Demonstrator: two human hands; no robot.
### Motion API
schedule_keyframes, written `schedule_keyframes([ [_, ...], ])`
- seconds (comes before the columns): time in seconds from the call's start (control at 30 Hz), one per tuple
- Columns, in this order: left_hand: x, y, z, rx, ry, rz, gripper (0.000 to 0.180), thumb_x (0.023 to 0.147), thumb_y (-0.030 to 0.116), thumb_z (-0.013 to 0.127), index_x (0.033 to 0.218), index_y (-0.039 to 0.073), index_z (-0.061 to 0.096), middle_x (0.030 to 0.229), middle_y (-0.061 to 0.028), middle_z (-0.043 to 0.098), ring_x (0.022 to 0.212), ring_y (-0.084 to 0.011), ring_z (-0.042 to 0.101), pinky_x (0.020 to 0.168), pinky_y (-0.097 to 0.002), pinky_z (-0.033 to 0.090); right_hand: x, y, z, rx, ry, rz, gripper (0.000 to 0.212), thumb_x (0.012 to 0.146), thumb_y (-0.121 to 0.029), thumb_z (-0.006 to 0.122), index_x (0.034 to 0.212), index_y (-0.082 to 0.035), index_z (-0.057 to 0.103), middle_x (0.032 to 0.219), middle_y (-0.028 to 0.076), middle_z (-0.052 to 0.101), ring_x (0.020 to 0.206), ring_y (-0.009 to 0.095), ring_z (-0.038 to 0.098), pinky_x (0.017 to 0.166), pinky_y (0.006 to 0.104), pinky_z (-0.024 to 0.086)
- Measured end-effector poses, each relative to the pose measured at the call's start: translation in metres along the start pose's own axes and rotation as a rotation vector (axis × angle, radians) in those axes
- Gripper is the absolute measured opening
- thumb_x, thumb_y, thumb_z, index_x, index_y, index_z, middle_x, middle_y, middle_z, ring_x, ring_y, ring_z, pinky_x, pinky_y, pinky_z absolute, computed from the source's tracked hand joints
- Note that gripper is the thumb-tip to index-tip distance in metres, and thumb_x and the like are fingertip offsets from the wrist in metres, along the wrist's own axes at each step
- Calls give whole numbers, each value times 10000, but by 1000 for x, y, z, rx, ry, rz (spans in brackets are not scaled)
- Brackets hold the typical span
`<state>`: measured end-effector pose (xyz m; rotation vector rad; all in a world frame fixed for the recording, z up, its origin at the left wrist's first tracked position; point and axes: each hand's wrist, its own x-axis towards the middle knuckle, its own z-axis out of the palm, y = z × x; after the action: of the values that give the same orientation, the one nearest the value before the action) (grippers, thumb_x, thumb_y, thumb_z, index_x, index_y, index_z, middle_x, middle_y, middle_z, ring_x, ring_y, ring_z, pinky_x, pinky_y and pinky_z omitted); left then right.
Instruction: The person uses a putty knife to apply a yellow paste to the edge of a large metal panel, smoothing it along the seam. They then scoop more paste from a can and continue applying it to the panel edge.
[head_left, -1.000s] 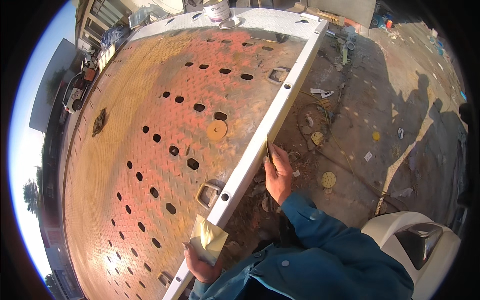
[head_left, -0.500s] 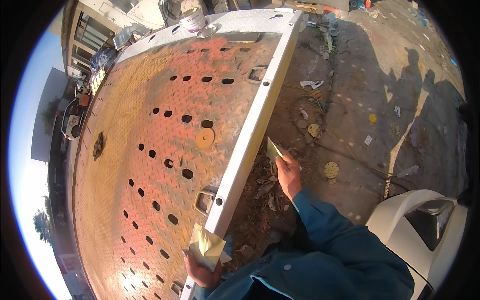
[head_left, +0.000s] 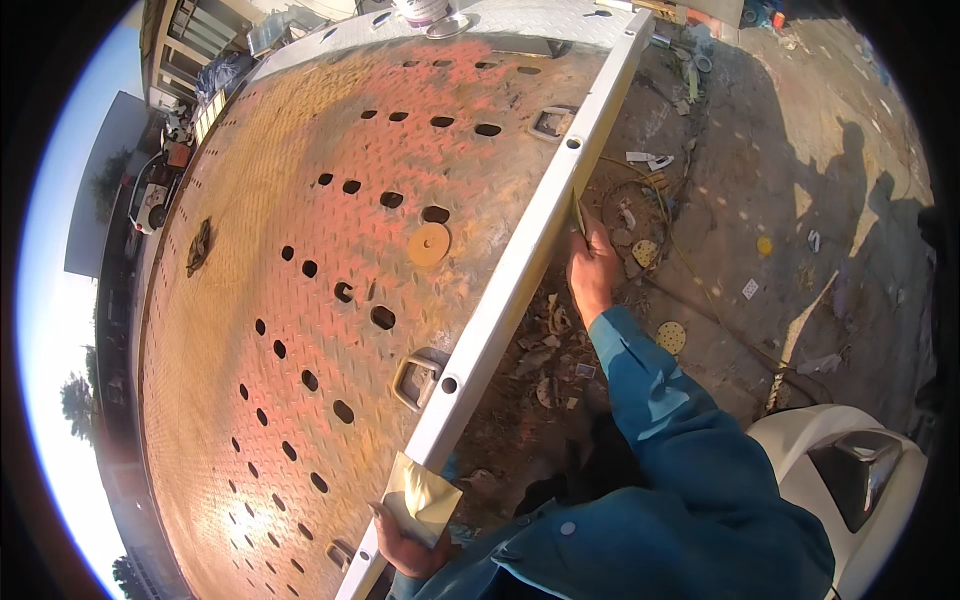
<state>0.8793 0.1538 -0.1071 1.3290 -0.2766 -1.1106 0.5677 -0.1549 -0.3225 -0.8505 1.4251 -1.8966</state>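
Observation:
My left hand (head_left: 406, 548) grips a flat square plate (head_left: 424, 500) with pale yellow putty smeared on it. It is close to the near end of a white metal beam (head_left: 510, 275), which edges a large rusty tread-plate bed (head_left: 290, 330). Further along, my right hand (head_left: 592, 270) is closed around a thin putty spreader (head_left: 578, 214), seen nearly edge-on. The spreader is up against the beam's outer side face, though that face is largely turned from view and I cannot tell how firmly it touches.
On the bed lie a round tan disc (head_left: 429, 243) and a dark crumpled rag (head_left: 200, 247). A white bucket (head_left: 424, 10) stands at its far end. Hoses, litter and yellow perforated discs (head_left: 671, 337) cover the ground. A white car's corner (head_left: 850, 470) is at lower right.
My right hand has moved forward, bringing the spreader from open air up to the beam's side. The left hand keeps hold of the plate. The whole view has shifted slightly.

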Motion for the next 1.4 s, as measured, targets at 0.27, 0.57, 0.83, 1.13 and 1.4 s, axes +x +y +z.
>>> schedule_keyframes([
  [0.27,5,18,-69,-24,-152,-8,789,1129,626,534,1522,-57,542,1382,-234,722,1223,-415,753,1069,-614,615,-176,-36,27,-86,-101,-144,620,1037,139,602,1625,-56,622,1586,151,636,1444,327,636,1199,408,537],
  [0.57,-9,34,-165,-41,-231,-1,726,1130,592,585,1474,-48,578,1358,-228,743,1223,-397,761,1098,-564,607,-362,-72,13,-153,-346,-17,577,996,153,651,1542,-32,683,1495,174,704,1381,339,692,1168,391,545],
  [0.83,-19,24,-174,-142,-422,-92,549,1170,406,593,1465,-58,609,1395,-227,728,1263,-371,739,1122,-530,582,-402,-240,-16,185,-538,243,401,1209,-117,544,1569,49,604,1439,137,726,1308,162,660,1126,326,520],
  [1.13,-33,48,-154,-297,-393,-84,544,1190,403,562,1466,-61,622,1424,-204,738,1300,-346,730,1175,-499,545,-418,-300,-5,-261,-853,-364,370,1120,-12,637,1482,42,689,1388,240,735,1206,419,749,1012,457,624],
  [1.4,-29,50,-151,-204,-334,76,449,1197,379,609,1315,-44,702,1238,-153,777,1091,-232,754,930,-390,610,-399,-326,-1,-511,-654,-742,424,995,19,717,1405,-64,790,1362,184,729,1224,405,710,1053,498,606],
])
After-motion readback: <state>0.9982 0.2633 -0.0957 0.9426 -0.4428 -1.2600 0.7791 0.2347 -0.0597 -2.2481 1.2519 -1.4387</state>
